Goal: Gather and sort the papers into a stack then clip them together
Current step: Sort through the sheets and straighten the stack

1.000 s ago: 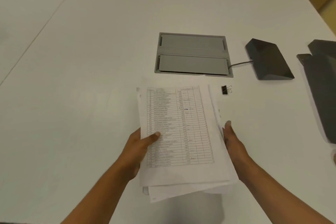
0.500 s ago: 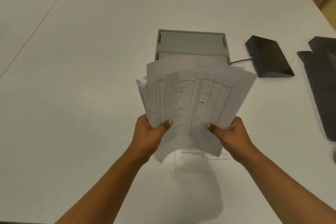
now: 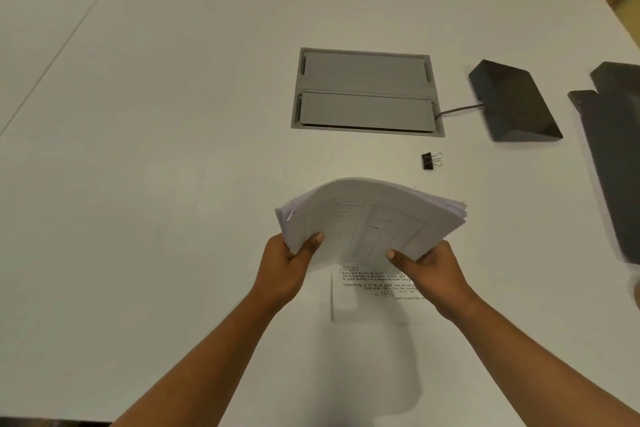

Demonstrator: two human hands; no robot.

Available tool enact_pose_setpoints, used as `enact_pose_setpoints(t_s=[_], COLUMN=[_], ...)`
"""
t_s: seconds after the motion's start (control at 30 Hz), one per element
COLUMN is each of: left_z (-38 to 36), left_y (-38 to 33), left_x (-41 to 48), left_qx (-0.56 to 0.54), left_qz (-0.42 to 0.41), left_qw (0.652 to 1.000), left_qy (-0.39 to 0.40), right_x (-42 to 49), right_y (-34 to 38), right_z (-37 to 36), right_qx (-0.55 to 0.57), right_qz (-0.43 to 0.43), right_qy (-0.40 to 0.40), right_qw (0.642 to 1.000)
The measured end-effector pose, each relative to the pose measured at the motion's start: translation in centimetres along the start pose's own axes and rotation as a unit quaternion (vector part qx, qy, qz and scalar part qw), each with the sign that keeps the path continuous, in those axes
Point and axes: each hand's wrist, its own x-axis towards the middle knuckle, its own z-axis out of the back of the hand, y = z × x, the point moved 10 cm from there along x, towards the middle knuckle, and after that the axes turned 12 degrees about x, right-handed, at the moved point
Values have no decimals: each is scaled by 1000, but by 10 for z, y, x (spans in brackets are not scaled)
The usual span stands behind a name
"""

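Observation:
Both hands hold a stack of white papers (image 3: 370,218) above the table; the sheets bend over away from me and their far edges are fanned and uneven. My left hand (image 3: 289,265) grips the stack's near left corner, thumb on top. My right hand (image 3: 431,270) grips the near right corner the same way. One handwritten sheet (image 3: 367,298) lies flat on the table under the held stack, partly hidden by it and by my right hand. A small black binder clip (image 3: 429,160) lies on the table beyond the stack, to the right.
A grey cable hatch (image 3: 365,92) is set into the white table (image 3: 156,184) behind the papers. A dark wedge-shaped device (image 3: 512,102) with a cable sits to its right. Another dark flat object (image 3: 613,156) lies at the right edge.
The stack was lifted off the table, leaving one handwritten sheet behind. It has since dropped lower and curled forward, so the binder clip shows again.

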Motion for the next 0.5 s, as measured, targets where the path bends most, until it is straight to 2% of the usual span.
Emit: enact_pose_setpoints(t_s=[0.1,0.2,0.3,0.4,0.5], left_z=[10,25,40,49,54], left_y=[11,21,35,49,64], left_x=[1,4,5,1,-5], left_qx=[16,0,-42,-57,-39], left_qz=[20,44,80,102,128], left_qw=[1000,999,995,993,991], left_qy=[-13,-31,-35,-13,-5], right_x=[6,8,2,-8,-13], right_y=[-20,-46,-76,-101,-109], right_z=[10,41,73,79,74], right_qx=[-83,-182,-275,-370,-430], right_qz=[-25,-75,-138,-205,-213], right_qy=[15,-61,-152,-156,-152], right_qw=[996,979,939,893,864])
